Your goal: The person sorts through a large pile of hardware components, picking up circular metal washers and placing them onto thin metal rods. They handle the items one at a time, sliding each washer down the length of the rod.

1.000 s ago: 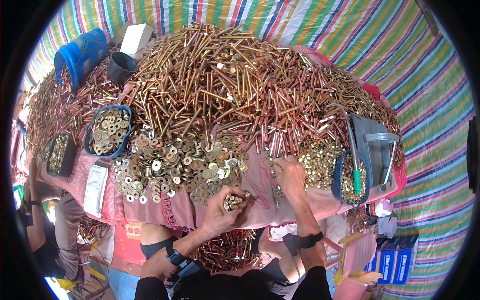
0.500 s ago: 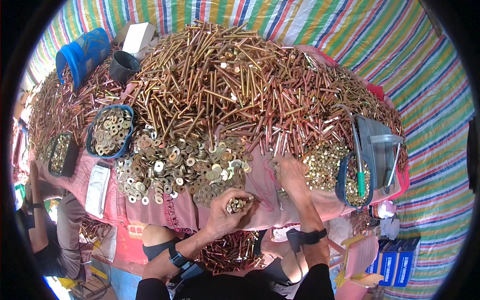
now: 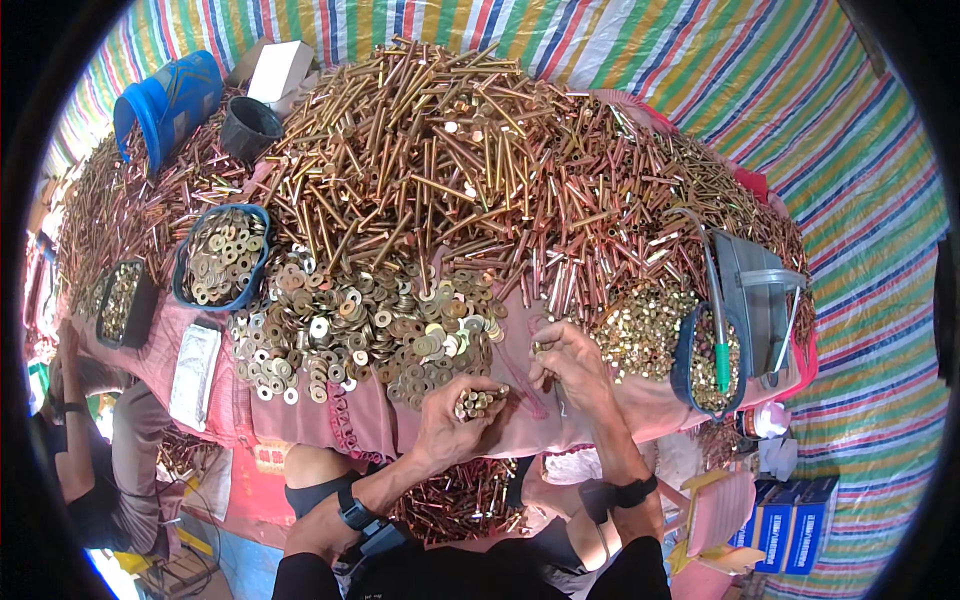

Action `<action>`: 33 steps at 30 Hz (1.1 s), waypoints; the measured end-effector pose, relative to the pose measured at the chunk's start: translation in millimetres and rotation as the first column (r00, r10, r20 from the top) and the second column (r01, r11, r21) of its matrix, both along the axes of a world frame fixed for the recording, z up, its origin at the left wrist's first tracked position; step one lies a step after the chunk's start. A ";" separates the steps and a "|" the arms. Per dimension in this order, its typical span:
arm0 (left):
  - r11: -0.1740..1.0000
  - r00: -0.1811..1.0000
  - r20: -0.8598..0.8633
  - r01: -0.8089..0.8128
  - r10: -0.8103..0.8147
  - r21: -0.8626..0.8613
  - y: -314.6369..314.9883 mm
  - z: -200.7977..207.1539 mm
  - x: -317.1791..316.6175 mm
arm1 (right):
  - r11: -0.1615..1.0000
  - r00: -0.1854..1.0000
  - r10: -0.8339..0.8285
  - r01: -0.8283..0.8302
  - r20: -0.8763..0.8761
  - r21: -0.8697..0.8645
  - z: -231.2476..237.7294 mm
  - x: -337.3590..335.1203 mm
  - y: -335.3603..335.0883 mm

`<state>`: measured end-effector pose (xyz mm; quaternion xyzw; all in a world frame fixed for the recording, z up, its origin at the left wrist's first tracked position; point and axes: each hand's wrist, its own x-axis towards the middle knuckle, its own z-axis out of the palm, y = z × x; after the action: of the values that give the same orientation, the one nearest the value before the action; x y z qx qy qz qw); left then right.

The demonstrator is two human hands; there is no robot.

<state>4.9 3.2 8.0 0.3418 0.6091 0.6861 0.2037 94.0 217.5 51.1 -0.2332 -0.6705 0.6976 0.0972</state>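
A bundle of bolts (image 3: 478,403) is gripped in my left hand (image 3: 446,422), their ends pointing up at me. My right hand (image 3: 574,370) is just to the right of it, above the pink cloth, with fingertips pinched together. Something small and brassy seems to sit at those fingertips, too small to name. Flat washers (image 3: 380,330) lie in a spread heap beyond and left of my left hand. Small brassy nuts (image 3: 640,325) are piled right of my right hand. Behind both rises a large heap of long bronze-coloured bolts (image 3: 430,170).
Left stand a blue basin (image 3: 180,290) of washers and a dark tray (image 3: 142,318). A dark blue container (image 3: 684,370) of nuts and a grey bin (image 3: 752,300) stand right. A blue bucket (image 3: 185,100) lies on the far heap. Another person's arm (image 3: 70,380) shows at left.
My right hand has drawn back from the near edge of the bolt heap, toward me and slightly left, nearer the bundle. My left hand has stayed almost still, holding the bolts.
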 end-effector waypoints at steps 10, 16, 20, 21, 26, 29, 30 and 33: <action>0.997 0.983 0.165 0.079 -0.081 0.015 -3.2 -6.0 0.2 | 0.983 0.993 0.117 -0.119 -0.024 -0.142 4.1 12.5 -14.3; 0.994 0.982 0.157 0.095 -0.103 0.057 -3.8 -9.9 -2.6 | 0.957 0.958 0.285 -0.282 -0.042 0.060 11.1 16.2 -17.5; 0.993 0.983 0.154 0.087 -0.098 0.080 -2.3 -5.7 -1.5 | 0.884 0.933 0.349 -0.297 -0.086 0.361 15.3 17.1 -25.1; 0.993 0.987 0.134 0.080 -0.092 0.088 -1.7 -3.9 -1.6 | 0.844 0.922 0.374 -0.296 -0.095 0.446 15.9 16.2 -27.1; 0.995 0.985 0.138 0.098 -0.100 0.018 -3.3 4.7 -2.6 | 0.878 0.964 0.211 -0.114 -0.163 0.465 16.5 17.2 -43.6; 0.995 0.987 0.133 0.092 -0.095 0.023 -3.1 5.7 -2.8 | 0.915 0.975 0.133 -0.052 -0.177 0.400 17.7 20.3 -51.5; 0.996 0.990 0.114 0.085 -0.089 0.035 -2.9 5.2 -2.6 | 0.917 0.973 0.131 -0.045 -0.192 0.396 18.4 20.9 -52.7; 0.995 0.992 0.087 0.088 -0.091 0.038 -4.0 1.6 -3.5 | 0.815 0.948 0.202 -0.024 -0.245 0.578 20.2 20.5 -54.1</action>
<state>1.4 -0.8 9.6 0.3413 0.5715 0.7012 0.2554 114.5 163.4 71.3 -0.0459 -0.8381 0.4974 0.2192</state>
